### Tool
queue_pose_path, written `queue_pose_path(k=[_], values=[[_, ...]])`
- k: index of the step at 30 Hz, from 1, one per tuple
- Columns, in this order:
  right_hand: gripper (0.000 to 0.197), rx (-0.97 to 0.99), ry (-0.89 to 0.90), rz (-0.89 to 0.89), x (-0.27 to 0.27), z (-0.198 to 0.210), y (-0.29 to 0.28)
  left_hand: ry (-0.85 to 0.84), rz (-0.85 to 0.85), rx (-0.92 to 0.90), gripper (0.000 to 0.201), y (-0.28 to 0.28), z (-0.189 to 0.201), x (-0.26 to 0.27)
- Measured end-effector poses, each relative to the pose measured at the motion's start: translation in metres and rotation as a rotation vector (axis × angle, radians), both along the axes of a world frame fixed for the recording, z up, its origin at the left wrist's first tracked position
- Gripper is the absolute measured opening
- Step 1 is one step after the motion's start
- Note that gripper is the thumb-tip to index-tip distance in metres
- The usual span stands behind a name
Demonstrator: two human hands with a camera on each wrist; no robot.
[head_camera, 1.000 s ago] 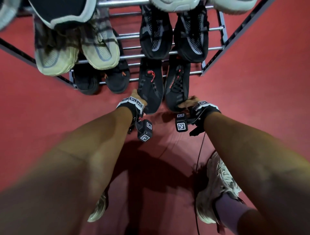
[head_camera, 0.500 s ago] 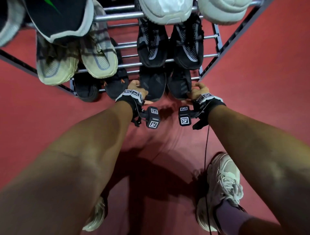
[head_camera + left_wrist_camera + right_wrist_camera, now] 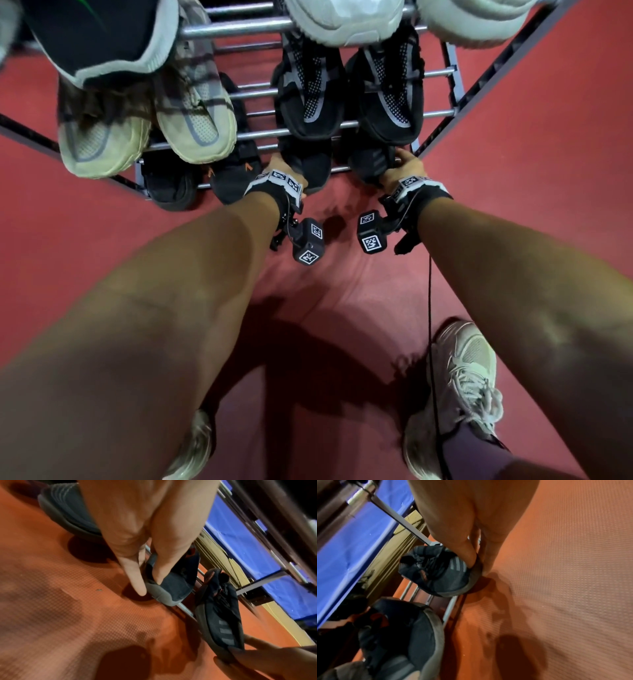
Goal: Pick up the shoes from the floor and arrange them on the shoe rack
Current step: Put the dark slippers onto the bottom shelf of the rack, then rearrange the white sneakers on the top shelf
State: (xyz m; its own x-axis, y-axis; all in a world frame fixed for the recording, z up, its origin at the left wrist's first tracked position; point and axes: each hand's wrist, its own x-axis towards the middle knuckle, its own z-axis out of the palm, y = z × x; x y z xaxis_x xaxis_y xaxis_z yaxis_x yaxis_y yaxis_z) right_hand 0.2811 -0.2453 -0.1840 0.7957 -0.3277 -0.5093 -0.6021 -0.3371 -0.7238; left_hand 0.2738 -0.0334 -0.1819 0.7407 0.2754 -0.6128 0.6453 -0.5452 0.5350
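Note:
A pair of black shoes sits on the bottom shelf of the metal shoe rack (image 3: 239,27), toes hidden under the shelf above. My left hand (image 3: 284,168) pinches the heel of the left black shoe (image 3: 313,166). The left wrist view shows thumb and finger of that hand (image 3: 150,586) on either side of the heel of the left black shoe (image 3: 173,586). My right hand (image 3: 406,164) grips the heel of the right black shoe (image 3: 371,164). In the right wrist view, this hand (image 3: 479,566) holds the grey-striped right black shoe (image 3: 440,572) over the front bar (image 3: 450,609).
The rack also holds a beige pair (image 3: 195,116), a black mesh pair (image 3: 308,92), white shoes (image 3: 342,17) on top, and another black pair (image 3: 236,171) on the bottom left. My feet in pale sneakers (image 3: 462,377) stand on the red floor (image 3: 531,154).
Both hands have pushed the black pair forward, from out in front of the rack to deep on the bottom shelf. Only the heels still show.

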Motion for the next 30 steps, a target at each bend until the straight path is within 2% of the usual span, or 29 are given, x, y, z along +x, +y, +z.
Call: queue_pose_path(k=[2,4,6,9,13,15,21,26,30], values=[[0.041,-0.125,0.033,0.111,0.000,0.006,0.001,0.028,-0.047,-0.009,0.063,0.003,0.000,0.001],[0.041,-0.275,0.055,0.196,-0.003,0.015,0.000,0.010,-0.111,0.075,0.053,0.004,0.007,-0.003],[0.042,-0.379,0.041,0.296,-0.006,0.027,0.003,-0.035,-0.173,0.175,0.052,0.003,0.016,-0.008],[0.037,-0.486,0.058,0.491,-0.017,0.050,0.009,-0.071,-0.306,0.219,0.053,0.000,0.038,-0.022],[0.037,-0.557,0.163,0.797,-0.038,0.104,0.024,-0.094,-0.498,0.258,0.039,0.004,0.094,-0.039],[0.038,-0.569,0.149,0.876,-0.050,0.139,0.030,-0.129,-0.552,0.260,0.037,0.006,0.133,-0.050],[0.039,-0.628,-0.069,0.937,-0.087,0.256,0.050,-0.288,-0.625,0.330,0.032,0.020,0.250,-0.088],[0.039,-0.645,-0.249,0.866,-0.114,0.344,0.066,-0.441,-0.634,0.370,0.032,0.039,0.341,-0.124],[0.041,-0.600,-0.384,0.794,-0.131,0.392,0.079,-0.562,-0.565,0.405,0.034,0.061,0.400,-0.152]])
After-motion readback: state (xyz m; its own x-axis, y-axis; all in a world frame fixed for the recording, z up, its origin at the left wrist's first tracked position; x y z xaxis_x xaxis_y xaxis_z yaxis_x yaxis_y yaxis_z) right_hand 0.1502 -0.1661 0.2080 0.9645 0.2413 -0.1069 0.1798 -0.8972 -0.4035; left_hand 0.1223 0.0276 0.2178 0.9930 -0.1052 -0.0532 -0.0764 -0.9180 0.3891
